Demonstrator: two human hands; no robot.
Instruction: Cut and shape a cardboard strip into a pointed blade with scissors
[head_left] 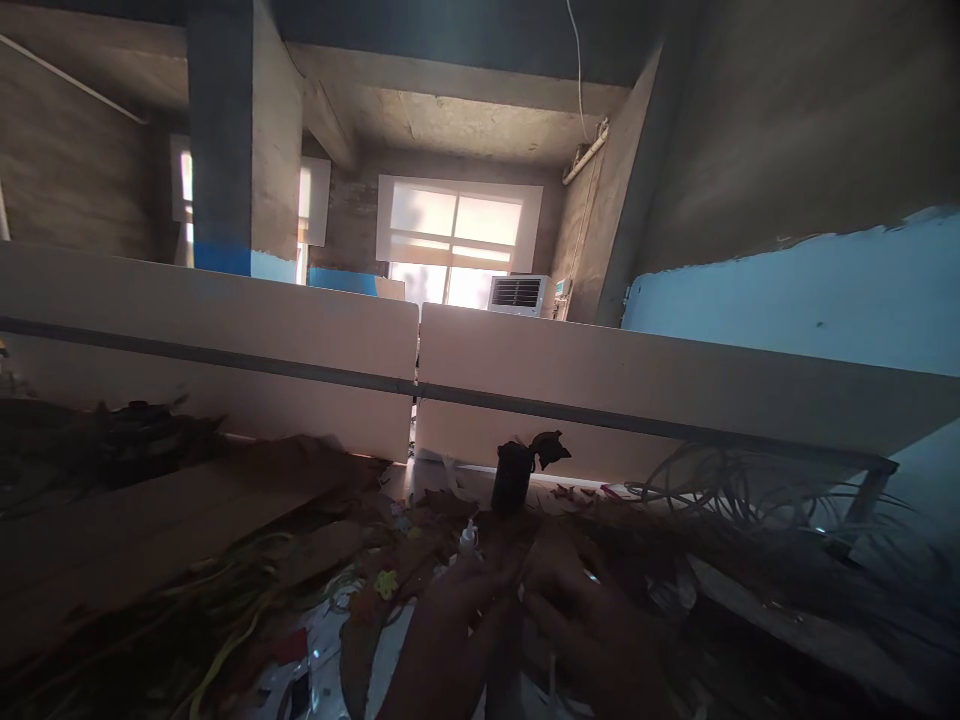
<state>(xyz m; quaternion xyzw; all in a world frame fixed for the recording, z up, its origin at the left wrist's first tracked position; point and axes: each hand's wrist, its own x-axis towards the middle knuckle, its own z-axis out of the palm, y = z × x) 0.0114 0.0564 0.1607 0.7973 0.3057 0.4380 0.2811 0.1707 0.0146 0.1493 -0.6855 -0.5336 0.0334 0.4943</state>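
Note:
My left hand [451, 622] and my right hand [581, 605] are close together low in the middle of the view, in deep shade. Both have their fingers bent and pressed in, as in a pinch. Whatever lies between the fingertips is too dark to make out. Just beyond my left hand stands a small white bottle [469, 538] with a narrow pointed tip. Farther back, a dark cylinder [513, 480] stands upright, with a dark ragged-edged piece [551, 450] at its top right. A small yellow flower-shaped piece [386, 584] lies to the left of my left hand.
Pale upright panels [600, 375] with a grey rail [510, 402] close off the back of the cluttered table. Loose coils of thin tubing or wire [701, 490] lie at the right. Brown sheets [285, 475] and greenish strands [232, 590] cover the left. A dark bulky object [139, 435] sits far left.

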